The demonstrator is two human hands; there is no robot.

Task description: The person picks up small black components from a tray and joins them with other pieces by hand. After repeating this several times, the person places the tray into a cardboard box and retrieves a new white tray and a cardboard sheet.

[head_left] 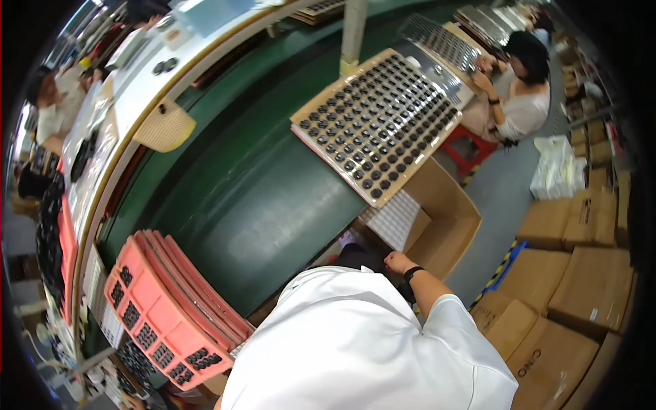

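Note:
My right hand (396,262) hangs low beside my body, its fingers curled in, with nothing visible in them. A dark band circles that wrist. Just beyond the hand is an open cardboard carton (459,240), and a white gridded tray (396,217) rests at its left side. My left hand is out of sight. Ahead, on the green work surface (273,225), lies a large flat tray (298,128) bearing rows of small black round parts (378,116). To my left stand several stacked pink trays (167,307); the front one has black parts in its openings.
At the far right of the green surface a co-worker (526,89) sits on a red stool (470,147), hands at a perforated metal plate (441,48). Closed cartons (574,287) line the right side. A long white bench (137,82) runs along the left, another person (58,102) behind it.

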